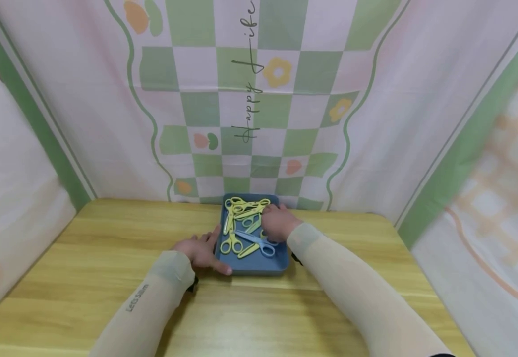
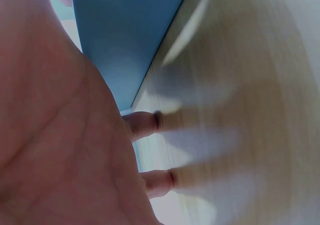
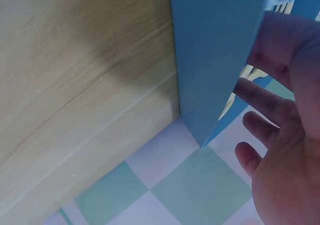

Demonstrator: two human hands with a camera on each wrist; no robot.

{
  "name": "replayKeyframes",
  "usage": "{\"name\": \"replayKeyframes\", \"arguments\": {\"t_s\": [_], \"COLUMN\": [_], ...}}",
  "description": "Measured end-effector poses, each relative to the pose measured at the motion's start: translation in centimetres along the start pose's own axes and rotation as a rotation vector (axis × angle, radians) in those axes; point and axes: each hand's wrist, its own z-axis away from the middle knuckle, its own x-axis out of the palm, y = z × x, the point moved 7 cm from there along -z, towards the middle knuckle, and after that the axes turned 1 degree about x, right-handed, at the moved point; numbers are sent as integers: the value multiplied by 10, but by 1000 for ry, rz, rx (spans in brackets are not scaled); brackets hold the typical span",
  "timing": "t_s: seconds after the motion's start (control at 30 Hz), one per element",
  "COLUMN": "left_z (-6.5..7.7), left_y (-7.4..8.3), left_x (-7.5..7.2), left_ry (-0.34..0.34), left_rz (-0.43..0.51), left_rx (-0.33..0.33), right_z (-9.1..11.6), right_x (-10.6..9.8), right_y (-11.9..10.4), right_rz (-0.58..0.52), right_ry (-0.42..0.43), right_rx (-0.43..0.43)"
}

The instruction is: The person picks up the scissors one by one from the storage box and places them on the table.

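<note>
A blue tray (image 1: 259, 272) stands on the table, holding several yellow scissors (image 1: 230, 219), a light-blue pair of scissors (image 1: 251, 238) and a pale-green pair (image 1: 254, 226). My left hand (image 1: 201, 252) lies at the tray's left side, fingers spread, thumb near the front left corner. In the left wrist view its palm (image 2: 65, 125) is beside the tray wall (image 2: 120, 35). From the right, my right hand (image 1: 278, 223) reaches over the rim among the scissors. The right wrist view shows its fingers (image 3: 265, 99) loosely apart; the tray wall (image 3: 215, 50) partly hides the thumb side.
The wooden table (image 1: 120, 248) extends to both sides of the tray and in front of it. Behind the tray hangs a green-and-white checked cloth (image 1: 236, 163), close to its back edge. More printed cloth (image 1: 499, 198) hangs on the left and right.
</note>
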Motion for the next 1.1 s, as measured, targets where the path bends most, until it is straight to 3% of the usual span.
{"name": "replayKeyframes", "arguments": {"t_s": [0.33,0.83,1.1], "left_z": [3,-9,4], "left_y": [2,-5,3], "left_x": [-1,3,-2], "left_ry": [-7,6,7], "left_rz": [15,-11,11], "left_rx": [-3,-16,-14], "right_z": [0,5,14], "right_x": [8,7,2], "right_y": [2,9,15], "right_rz": [-3,-49,-123], "right_ry": [-28,11,91], "right_rx": [-11,23,45]}}
